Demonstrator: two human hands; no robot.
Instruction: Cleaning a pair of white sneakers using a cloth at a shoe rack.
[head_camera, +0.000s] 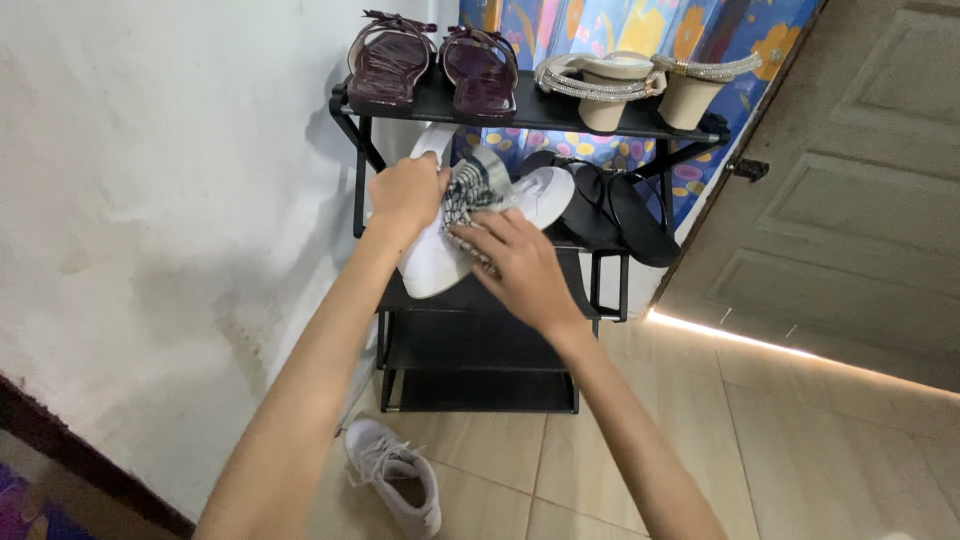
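Gripping one white sneaker (440, 255) at the black shoe rack's (480, 330) second shelf, left hand (407, 190) clenched on it, right hand (520, 265) pressing a patterned cloth (470, 195) against it. Top shelf: two maroon sandals (432, 65), two jewelled heels (645, 85). Floor: one white sneaker (397, 485).

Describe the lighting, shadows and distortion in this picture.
Head view: soft, even daylight; a bright strip of light glares along the floor under the door; the shoe rack casts a faint shadow on the white wall; wide-angle lens stretches both forearms; hands look sharp.

Lower shelves (470, 352) free; black sandals (610, 212) block right.
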